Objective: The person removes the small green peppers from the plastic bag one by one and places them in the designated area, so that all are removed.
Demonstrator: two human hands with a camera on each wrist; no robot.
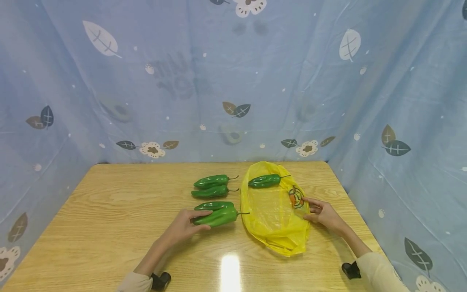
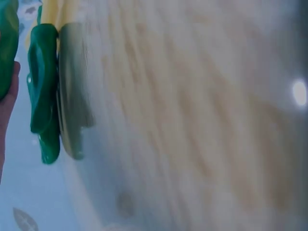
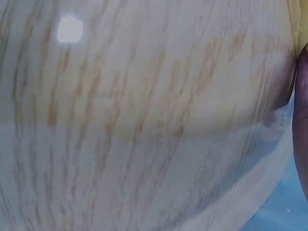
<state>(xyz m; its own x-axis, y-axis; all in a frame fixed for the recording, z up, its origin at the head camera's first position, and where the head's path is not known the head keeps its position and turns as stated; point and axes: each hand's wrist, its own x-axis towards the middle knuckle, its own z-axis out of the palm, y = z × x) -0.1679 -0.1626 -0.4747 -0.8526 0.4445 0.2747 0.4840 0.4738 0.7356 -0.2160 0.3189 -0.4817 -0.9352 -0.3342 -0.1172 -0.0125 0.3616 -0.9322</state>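
Note:
My left hand (image 1: 184,223) grips a large green pepper (image 1: 220,217) by its tip end, the stem pointing right. In the left wrist view this pepper (image 2: 6,43) shows at the left edge, raised above the wood. Right behind it in the head view is another green pepper (image 1: 211,205), partly hidden. Two more peppers, a rear one (image 1: 211,181) and a front one (image 1: 209,192), lie side by side farther back. A yellow plastic bag (image 1: 271,231) lies spread with its mouth wide, one pepper (image 1: 265,181) inside. My right hand (image 1: 324,217) pinches the bag's right edge.
The wooden table (image 1: 120,211) stretches left of the peppers, with a bright light reflection (image 1: 230,271) near its front. A blue patterned curtain (image 1: 204,81) encloses the back and sides. Black straps circle both wrists.

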